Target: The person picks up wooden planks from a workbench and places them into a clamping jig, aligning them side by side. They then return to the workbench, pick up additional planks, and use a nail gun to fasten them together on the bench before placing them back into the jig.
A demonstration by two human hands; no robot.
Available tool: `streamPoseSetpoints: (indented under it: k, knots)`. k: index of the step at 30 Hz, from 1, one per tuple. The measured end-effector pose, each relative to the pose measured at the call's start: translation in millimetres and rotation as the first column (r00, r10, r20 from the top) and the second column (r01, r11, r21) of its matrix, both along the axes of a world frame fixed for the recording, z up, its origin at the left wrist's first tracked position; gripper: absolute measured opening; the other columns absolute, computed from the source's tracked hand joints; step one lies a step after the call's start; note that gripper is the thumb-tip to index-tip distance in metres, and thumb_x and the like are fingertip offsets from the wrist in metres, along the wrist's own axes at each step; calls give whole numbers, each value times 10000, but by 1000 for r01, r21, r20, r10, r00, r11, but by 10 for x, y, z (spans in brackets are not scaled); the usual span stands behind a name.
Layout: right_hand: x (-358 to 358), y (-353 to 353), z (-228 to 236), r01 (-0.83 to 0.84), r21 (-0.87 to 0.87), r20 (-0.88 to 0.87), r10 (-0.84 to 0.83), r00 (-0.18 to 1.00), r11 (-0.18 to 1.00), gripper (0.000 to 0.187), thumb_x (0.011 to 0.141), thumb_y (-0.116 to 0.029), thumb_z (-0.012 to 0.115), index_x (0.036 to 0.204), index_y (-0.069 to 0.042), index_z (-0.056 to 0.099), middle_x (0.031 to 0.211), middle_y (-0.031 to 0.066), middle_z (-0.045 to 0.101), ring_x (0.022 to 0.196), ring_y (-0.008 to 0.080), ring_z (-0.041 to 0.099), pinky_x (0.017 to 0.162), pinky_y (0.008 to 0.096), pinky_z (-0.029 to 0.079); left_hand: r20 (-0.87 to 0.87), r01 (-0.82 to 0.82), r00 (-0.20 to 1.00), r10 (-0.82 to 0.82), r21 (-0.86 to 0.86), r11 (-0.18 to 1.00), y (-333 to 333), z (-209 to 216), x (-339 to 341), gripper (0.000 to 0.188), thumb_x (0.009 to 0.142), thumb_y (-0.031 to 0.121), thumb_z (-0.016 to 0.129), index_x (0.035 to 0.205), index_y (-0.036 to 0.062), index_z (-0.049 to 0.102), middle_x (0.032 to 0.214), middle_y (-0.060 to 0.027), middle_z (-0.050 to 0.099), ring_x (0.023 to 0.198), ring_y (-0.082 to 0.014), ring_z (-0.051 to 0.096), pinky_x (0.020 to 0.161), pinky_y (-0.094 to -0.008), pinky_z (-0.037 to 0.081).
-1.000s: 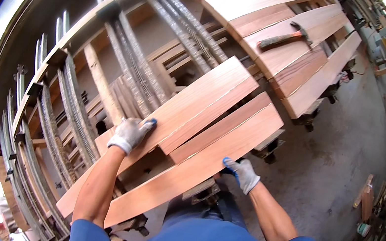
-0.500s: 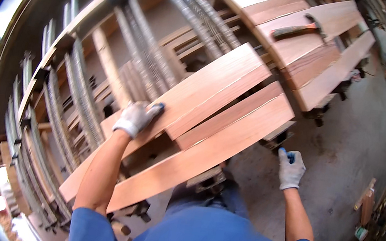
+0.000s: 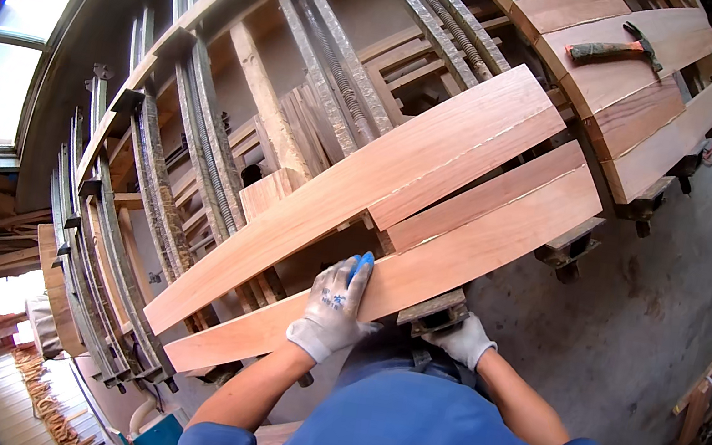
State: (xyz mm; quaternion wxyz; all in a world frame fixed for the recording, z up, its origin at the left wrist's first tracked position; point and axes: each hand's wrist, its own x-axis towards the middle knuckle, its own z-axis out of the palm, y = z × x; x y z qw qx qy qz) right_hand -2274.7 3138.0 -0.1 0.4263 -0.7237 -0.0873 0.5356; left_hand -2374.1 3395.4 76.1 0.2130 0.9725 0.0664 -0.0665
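Note:
Two glued pairs of reddish boards form one tapering panel, split by a long gap. My left hand [image 3: 332,306], in a white glove with blue fingertips, lies on the near board [image 3: 479,232], fingers stretched over its top and thumb by its near edge. My right hand [image 3: 463,340], also gloved, reaches beneath that edge, against the dark metal end of a clamp bar [image 3: 436,313]; its fingers are mostly hidden. Across the gap lies the far board [image 3: 382,171]. A short crosspiece shows inside the gap, and pale glue lines run along the joints.
A claw hammer [image 3: 616,51] rests on a second wooden panel [image 3: 586,36] at the upper right. A rack of long metal clamp bars [image 3: 325,61] stands beyond the boards. Another clamp end [image 3: 569,245] sticks out over the concrete floor [image 3: 604,287]. Wood scraps line the right side.
My left hand has gone from the far board to the near board. My right hand has come in from over the floor to the clamp end. The view has shifted.

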Motion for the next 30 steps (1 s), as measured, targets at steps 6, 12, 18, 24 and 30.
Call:
streamPoseSetpoints:
  k: [6, 12, 18, 24, 30]
  knots:
    - [23, -106, -104, -59, -89, 75, 66, 995, 994, 515, 784, -253, 818, 1253, -96, 673, 1239, 101, 736, 1181, 235, 686, 1037, 352, 537, 28, -40, 999, 41, -13, 999, -25, -70, -36, 1125, 610, 278, 906, 1567, 40, 365, 1410, -222, 532, 1251, -395, 552, 1068, -523, 422]
    - [203, -212, -175, -55, -101, 57, 61, 997, 993, 432, 809, -244, 821, 1223, -169, 722, 1205, 48, 755, 1120, 211, 708, 1003, 353, 559, 18, -44, 999, 44, -10, 999, -26, -78, -48, 1118, 603, 259, 902, 1563, 42, 371, 1392, -218, 540, 1245, -397, 552, 1055, -518, 426]
    - [164, -190, -271, -26, -42, 50, 28, 998, 999, 541, 813, -431, 837, 1280, -194, 699, 1268, 42, 734, 1169, 226, 688, 1021, 359, 550, 16, -22, 1000, 22, -7, 1000, -11, -23, -39, 1079, 650, 325, 918, 1546, 35, 392, 1376, -221, 551, 1238, -398, 560, 1056, -518, 435]
    - [115, -167, -207, -215, -392, 429, 384, 817, 895, 809, 735, -735, 738, 1358, -225, 651, 1297, 123, 709, 1185, 322, 671, 973, 416, 566, 316, -17, 949, 12, 13, 1000, 384, 332, 429, 795, 750, 377, 902, 1399, 44, 586, 1320, -238, 593, 1207, -414, 586, 1017, -505, 492]
    - [-193, -247, -627, -67, -226, 501, 175, 848, 972, 693, 824, -705, 666, 1325, -227, 670, 1266, 83, 730, 1157, 286, 691, 975, 394, 564, 206, -282, 943, 262, 78, 956, 998, 17, 1715, 576, 894, 438, 771, 1286, 33, 655, 1300, -223, 643, 1207, -417, 591, 1030, -492, 489]
